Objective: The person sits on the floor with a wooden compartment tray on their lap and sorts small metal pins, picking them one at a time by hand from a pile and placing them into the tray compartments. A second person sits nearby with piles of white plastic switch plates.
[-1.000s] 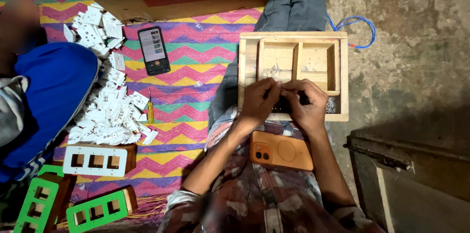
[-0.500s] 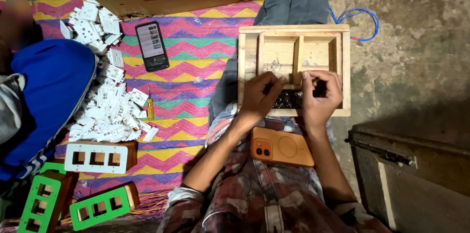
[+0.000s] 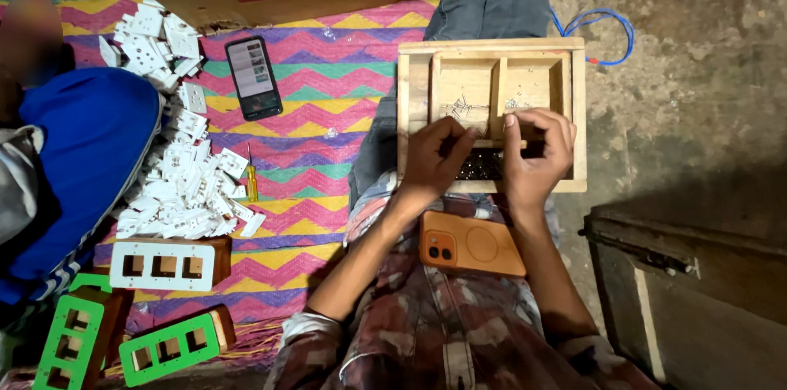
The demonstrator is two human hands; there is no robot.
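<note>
A shallow wooden tray (image 3: 576, 111) with compartments rests on my legs. My left hand (image 3: 433, 159) lies on its near part, fingers curled over a dark small part (image 3: 484, 165) in the near compartment. My right hand (image 3: 537, 152) is beside it, fingers bent over the same dark part, with the forefinger on the tray's inner divider. Whether either hand grips the part is hidden by the fingers. Small metal pieces lie in the two far compartments. An orange phone (image 3: 471, 243) lies on my lap just below both wrists.
A striped mat (image 3: 311, 111) holds a black phone (image 3: 253, 77), a heap of white switch parts (image 3: 184, 185), a small yellow screwdriver (image 3: 252, 179) and white and green frames (image 3: 168, 263). Another person in blue (image 3: 74, 168) sits at left. A blue wire (image 3: 602, 29) and a dark metal box (image 3: 697, 291) are at right.
My right hand has shifted right and up onto the tray's divider, and the two hands have spread apart, uncovering the dark part between them. The view has drifted slightly.
</note>
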